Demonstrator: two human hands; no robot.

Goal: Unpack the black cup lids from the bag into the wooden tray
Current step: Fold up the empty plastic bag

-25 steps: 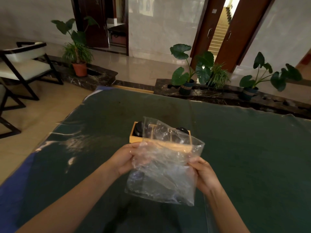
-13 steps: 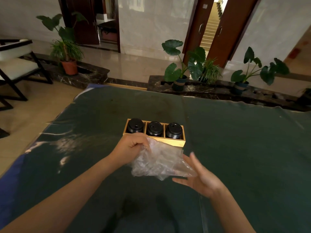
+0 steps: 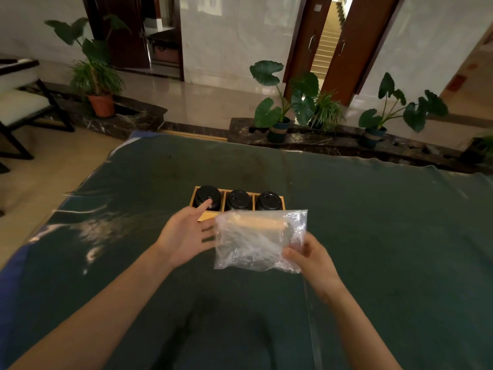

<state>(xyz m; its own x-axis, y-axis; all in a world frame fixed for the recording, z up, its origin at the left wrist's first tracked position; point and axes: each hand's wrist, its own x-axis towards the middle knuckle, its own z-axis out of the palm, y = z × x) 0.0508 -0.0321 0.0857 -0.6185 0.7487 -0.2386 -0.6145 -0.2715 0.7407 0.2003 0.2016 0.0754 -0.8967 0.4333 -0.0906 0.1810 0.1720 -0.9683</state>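
Note:
A wooden tray (image 3: 195, 198) with three compartments sits mid-table, each compartment holding a stack of black cup lids (image 3: 238, 200). The clear plastic bag (image 3: 256, 239) hangs in front of the tray's near wall and looks empty. My right hand (image 3: 310, 256) pinches the bag at its lower right corner. My left hand (image 3: 186, 233) is open beside the bag's left edge, fingers spread, with one fingertip reaching over the leftmost lid stack (image 3: 207, 197).
The table (image 3: 373, 236) is covered in dark green cloth under a clear sheet. Potted plants (image 3: 282, 102) stand on a dark ledge beyond the far edge. A chair (image 3: 21, 102) is on the floor at the left.
The bag passed from my left hand to my right hand and spread out flat again. My left hand let go and opened, moving toward the leftmost lid stack.

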